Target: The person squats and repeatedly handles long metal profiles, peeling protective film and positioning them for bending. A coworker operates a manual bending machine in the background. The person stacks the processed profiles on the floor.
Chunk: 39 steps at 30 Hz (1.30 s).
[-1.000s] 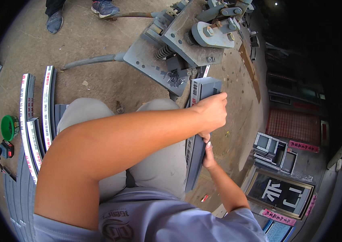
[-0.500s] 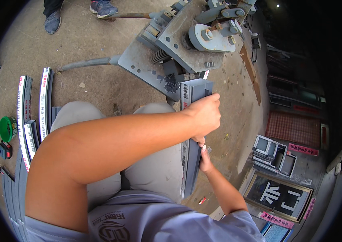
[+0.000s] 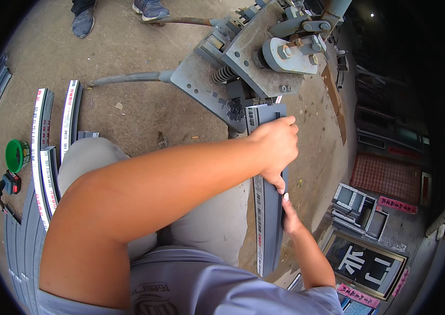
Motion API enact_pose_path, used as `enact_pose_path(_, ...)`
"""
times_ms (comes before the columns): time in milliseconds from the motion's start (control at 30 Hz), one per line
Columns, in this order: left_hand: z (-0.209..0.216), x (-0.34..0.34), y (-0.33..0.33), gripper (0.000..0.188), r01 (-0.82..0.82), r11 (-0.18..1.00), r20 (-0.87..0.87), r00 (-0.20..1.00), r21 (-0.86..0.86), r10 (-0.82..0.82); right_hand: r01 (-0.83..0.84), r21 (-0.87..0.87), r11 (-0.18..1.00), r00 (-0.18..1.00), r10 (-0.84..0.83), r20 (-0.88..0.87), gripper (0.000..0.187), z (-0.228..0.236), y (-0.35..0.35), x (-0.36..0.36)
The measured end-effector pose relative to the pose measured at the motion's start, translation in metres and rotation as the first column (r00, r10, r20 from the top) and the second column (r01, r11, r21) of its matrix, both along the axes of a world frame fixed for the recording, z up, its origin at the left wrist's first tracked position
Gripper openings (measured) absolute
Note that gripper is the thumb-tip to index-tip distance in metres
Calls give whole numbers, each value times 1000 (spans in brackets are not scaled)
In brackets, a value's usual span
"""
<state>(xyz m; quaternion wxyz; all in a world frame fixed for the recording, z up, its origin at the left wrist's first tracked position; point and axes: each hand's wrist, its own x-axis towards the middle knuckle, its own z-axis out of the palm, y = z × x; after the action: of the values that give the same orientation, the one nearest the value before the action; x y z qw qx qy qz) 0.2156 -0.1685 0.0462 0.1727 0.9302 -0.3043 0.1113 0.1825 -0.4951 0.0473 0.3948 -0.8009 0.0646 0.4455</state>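
Observation:
A long grey window-frame profile (image 3: 271, 226) with a printed white film strip along one side lies lengthwise over my right thigh. Its far end meets the lower part of a grey metal punch press (image 3: 243, 58), where small dark chips lie on the plate. My left hand (image 3: 276, 149) reaches across and is wrapped over the profile near that far end. Lower down, my right hand (image 3: 291, 216) grips the profile's right edge, its thumb close to the left hand's thumb. The right fingers are partly hidden behind the profile.
Several more profiles (image 3: 70, 118) lie at the left, near a green tub (image 3: 17, 156) and a cordless drill (image 3: 3, 189). A person's shoes (image 3: 83, 23) stand at the far left, by the press's long bars (image 3: 128, 79). Framed panels (image 3: 364, 262) lean at the right.
The view has shifted, moving the press and profiles rightward in the picture. The profile's near end has swung slightly right, and both hands keep their grip.

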Motion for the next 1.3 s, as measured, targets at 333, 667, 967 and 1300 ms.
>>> enact_pose_path(333, 12, 8, 12, 78, 36, 995, -137, 989, -88, -48, 144, -95, 985, 975, -158, -154, 102, 39, 27, -5)
enact_pose_path(667, 11, 8, 13, 71, 31, 998, -95, 995, -63, -37, 174, -3, 985, 976, -173, -129, 96, 19, 14, 0)
enact_pose_path(967, 11, 9, 11, 63, 43, 996, -119, 991, -76, -52, 173, 20, 985, 979, -170, -114, 92, 21, 7, 1)
enact_pose_path(1300, 7, 13, 9, 58, 66, 990, -96, 992, -128, -79, 215, -3, 977, 975, -215, -59, 86, 24, -6, 0)
